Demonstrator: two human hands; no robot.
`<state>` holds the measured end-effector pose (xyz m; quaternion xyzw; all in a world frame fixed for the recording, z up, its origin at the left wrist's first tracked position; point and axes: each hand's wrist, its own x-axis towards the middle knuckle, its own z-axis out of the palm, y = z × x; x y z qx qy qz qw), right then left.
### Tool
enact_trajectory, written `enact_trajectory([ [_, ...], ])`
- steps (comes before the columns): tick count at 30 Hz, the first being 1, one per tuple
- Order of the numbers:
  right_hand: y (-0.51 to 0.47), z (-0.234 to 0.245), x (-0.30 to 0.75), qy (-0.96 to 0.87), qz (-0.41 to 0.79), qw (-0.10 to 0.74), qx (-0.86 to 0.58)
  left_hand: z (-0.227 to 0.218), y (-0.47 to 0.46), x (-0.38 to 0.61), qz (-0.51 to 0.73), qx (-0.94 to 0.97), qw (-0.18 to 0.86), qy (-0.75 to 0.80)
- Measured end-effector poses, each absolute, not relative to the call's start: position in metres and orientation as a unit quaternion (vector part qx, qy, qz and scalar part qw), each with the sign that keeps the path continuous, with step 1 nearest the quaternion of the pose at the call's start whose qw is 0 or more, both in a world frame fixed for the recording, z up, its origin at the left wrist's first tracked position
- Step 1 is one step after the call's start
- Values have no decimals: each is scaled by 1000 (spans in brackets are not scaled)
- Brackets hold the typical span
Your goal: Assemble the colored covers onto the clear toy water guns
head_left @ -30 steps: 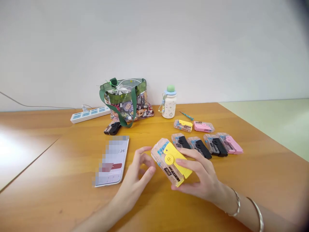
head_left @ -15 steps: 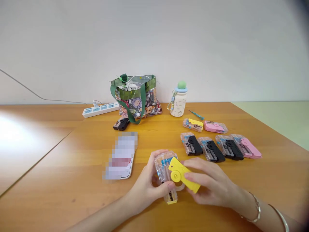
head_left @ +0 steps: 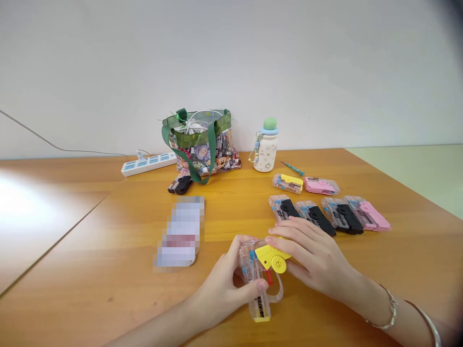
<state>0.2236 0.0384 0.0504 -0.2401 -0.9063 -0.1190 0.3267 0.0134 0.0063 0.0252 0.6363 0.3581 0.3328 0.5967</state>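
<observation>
Both my hands hold one small toy pistol point(head_left: 261, 270) just above the wooden table point(head_left: 108, 270). It has a clear body with blue parts inside, a red trigger and a yellow cover. My left hand point(head_left: 227, 282) wraps round the clear body from the left. My right hand point(head_left: 313, 258) grips the yellow cover, which is swung out to the right. Behind my right hand lies a row of like toys: three black ones point(head_left: 314, 217) and a pink one point(head_left: 369, 214). Further back lie a yellow one point(head_left: 288, 182) and another pink one point(head_left: 321, 185).
A phone point(head_left: 181, 231) lies left of my hands. At the back stand a green-strapped clear bag point(head_left: 198, 142), a small white bottle with a green cap point(head_left: 265, 147), a white power strip point(head_left: 146, 164), a black toy point(head_left: 180, 184) and a thin green tool point(head_left: 292, 168).
My left hand has closed on the clear body. My right hand has turned the yellow cover away from the body, baring the red trigger. The toy has come lower and nearer to me.
</observation>
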Motion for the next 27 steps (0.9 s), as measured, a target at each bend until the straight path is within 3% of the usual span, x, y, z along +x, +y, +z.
enact_trajectory([
  [16,33,45,219,-894,-142,335,-261,29,6,14,339,615,595,392],
  [23,33,33,220,-862,-39,371,-343,30,6,16,360,618,567,408],
  [27,32,28,216,-838,64,358,-407,32,5,16,341,681,442,473],
])
